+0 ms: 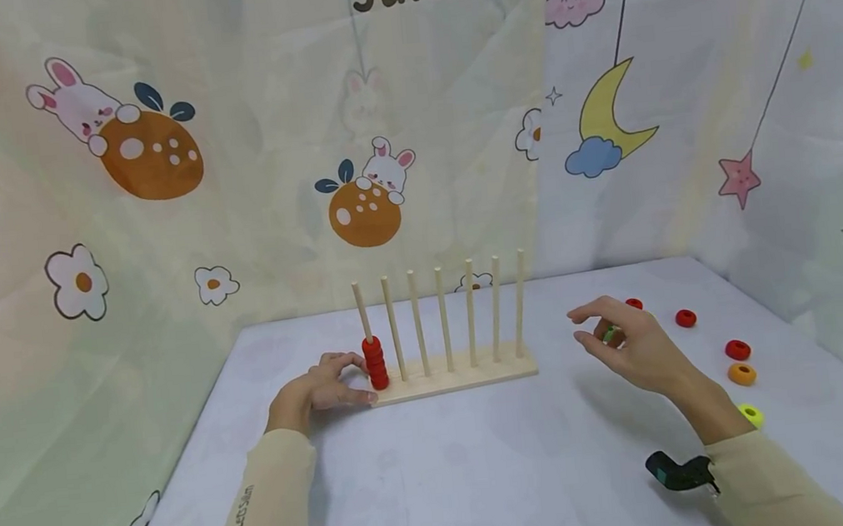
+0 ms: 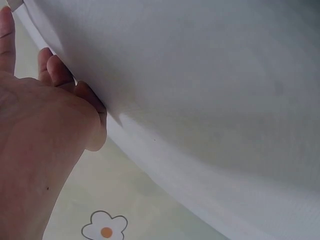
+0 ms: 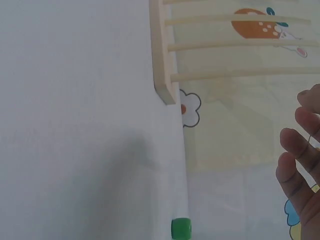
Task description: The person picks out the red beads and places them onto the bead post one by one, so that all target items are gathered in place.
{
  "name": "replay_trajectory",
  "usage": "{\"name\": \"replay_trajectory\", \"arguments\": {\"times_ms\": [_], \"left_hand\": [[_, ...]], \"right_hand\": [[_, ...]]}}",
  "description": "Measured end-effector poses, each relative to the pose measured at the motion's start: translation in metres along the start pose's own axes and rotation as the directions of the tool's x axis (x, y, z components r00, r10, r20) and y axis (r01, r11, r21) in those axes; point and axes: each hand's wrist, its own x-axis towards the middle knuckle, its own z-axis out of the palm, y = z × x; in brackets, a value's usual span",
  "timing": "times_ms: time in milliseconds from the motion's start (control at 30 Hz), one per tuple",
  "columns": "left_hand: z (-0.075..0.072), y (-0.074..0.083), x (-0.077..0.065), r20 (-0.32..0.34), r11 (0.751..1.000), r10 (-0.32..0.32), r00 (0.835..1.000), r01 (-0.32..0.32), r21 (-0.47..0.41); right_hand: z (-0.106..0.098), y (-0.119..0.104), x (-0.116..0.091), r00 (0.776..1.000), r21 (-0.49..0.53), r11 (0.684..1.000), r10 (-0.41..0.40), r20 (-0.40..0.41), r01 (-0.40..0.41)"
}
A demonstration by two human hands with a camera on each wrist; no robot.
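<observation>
A wooden peg rack (image 1: 454,381) with several upright dowels stands on the table. Several red beads (image 1: 375,364) are stacked on its leftmost dowel. My left hand (image 1: 333,383) grips the left end of the base, thumb at the front corner and fingers behind. In the left wrist view, only a corner of the base shows beyond the left hand (image 2: 55,110). To the right of the rack my right hand (image 1: 632,345) hovers over the table, fingers loosely bent and holding nothing. A green bead (image 1: 610,333) shows behind it; in the right wrist view, the green bead (image 3: 181,228) lies apart from the fingers (image 3: 295,185).
Loose beads lie along the right side: a red bead (image 1: 686,318), another red bead (image 1: 738,350), an orange bead (image 1: 741,374) and a yellow bead (image 1: 752,414) partly behind the right wrist. A printed curtain (image 1: 272,184) hangs behind the white-covered table (image 1: 485,475).
</observation>
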Motion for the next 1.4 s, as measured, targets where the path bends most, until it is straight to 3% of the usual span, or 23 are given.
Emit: {"name": "replay_trajectory", "arguments": {"times_ms": [300, 667, 933, 1167, 1400], "left_hand": [[0.001, 0.001, -0.001, -0.008, 1.000, -0.005, 1.000, 0.005, 0.011], [-0.001, -0.004, 0.000, 0.008, 1.000, 0.009, 1.000, -0.010, 0.014], [-0.001, 0.000, 0.002, 0.003, 1.000, 0.002, 1.000, -0.002, 0.002], [-0.001, -0.001, 0.004, 0.005, 1.000, -0.031, 1.000, 0.031, 0.006], [-0.002, -0.002, 0.003, 0.008, 1.000, -0.014, 1.000, 0.014, -0.001]], "right_hand": [[-0.018, 0.017, -0.016, 0.998, -0.013, 0.998, 0.068, -0.010, -0.068], [-0.034, 0.039, -0.032, 0.996, -0.074, 0.995, 0.070, -0.053, -0.074], [-0.057, 0.051, -0.046, 0.993, -0.128, 0.987, 0.084, -0.084, -0.094], [-0.068, 0.056, -0.050, 0.972, -0.179, 0.956, 0.220, -0.084, -0.232], [-0.076, 0.068, -0.059, 0.969, -0.206, 0.947, 0.239, -0.061, -0.246]]}}
